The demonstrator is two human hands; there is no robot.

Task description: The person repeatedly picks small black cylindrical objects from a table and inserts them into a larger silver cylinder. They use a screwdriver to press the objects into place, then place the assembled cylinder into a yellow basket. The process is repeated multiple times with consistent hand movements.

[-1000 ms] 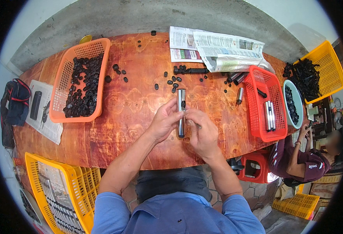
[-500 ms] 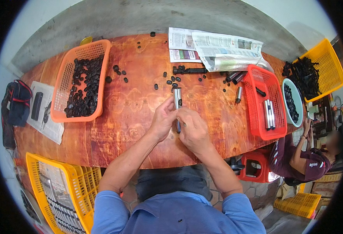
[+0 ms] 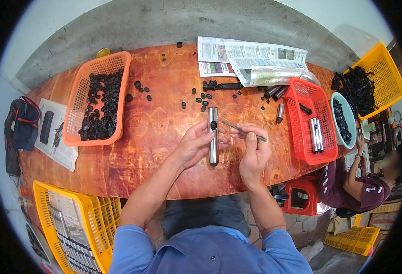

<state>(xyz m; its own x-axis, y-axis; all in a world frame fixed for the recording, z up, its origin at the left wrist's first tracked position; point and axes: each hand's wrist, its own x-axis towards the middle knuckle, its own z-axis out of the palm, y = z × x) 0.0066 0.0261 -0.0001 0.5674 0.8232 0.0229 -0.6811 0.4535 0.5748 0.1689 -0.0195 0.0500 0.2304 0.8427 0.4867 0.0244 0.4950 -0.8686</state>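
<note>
My left hand (image 3: 195, 145) is closed around a shiny metal tube (image 3: 213, 148), held upright over the table's near half. The tube has a black end at the bottom and a small black piece (image 3: 213, 125) on its side. Between the fingers of my right hand (image 3: 254, 153) is a thin dark pointed rod (image 3: 246, 131), its tip just right of the tube and apart from it. Small black caps (image 3: 203, 96) lie scattered beyond the tube, near a black cylindrical part (image 3: 223, 86).
An orange basket (image 3: 124, 98) of black caps stands left. At right are a red basket (image 3: 314, 157) with metal tubes, a pale blue bowl (image 3: 352, 132) and a yellow basket (image 3: 392, 77) of black parts. Newspapers (image 3: 269, 57) lie at the back. A person (image 3: 356, 187) sits at right.
My right hand has moved right, away from the tube, and the thin rod now shows in its fingers. The tube now stands more exposed in my left hand, its lower end visible.
</note>
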